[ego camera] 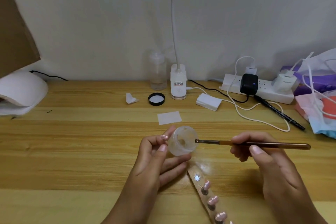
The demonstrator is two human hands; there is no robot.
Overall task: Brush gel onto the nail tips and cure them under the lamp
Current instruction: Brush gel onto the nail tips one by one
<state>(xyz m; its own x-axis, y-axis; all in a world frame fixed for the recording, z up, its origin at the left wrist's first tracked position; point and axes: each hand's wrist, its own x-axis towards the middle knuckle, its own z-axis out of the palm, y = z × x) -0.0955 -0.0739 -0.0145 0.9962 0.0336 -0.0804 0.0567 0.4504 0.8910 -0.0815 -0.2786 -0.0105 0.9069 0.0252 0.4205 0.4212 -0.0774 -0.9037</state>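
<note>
Brush (254,144) tip touches gel jar (182,141) rim between both hands' grips

nail-tip holder (195,172) cut off at bottom edge, curing lamp (20,91) cropped at left, desk-lamp label (178,83) unreadable

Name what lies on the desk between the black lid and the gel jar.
A flat white square pad lies between the black lid and the gel jar, in the head view.

Wooden table (72,151): cure lamp (21,91) far left; bottle (157,72), desk lamp (178,83), lid (156,99), pad stack (208,101), power strip (231,83) at back; wipe (169,117) mid; nail-tip strip (209,198) near front edge.
</note>
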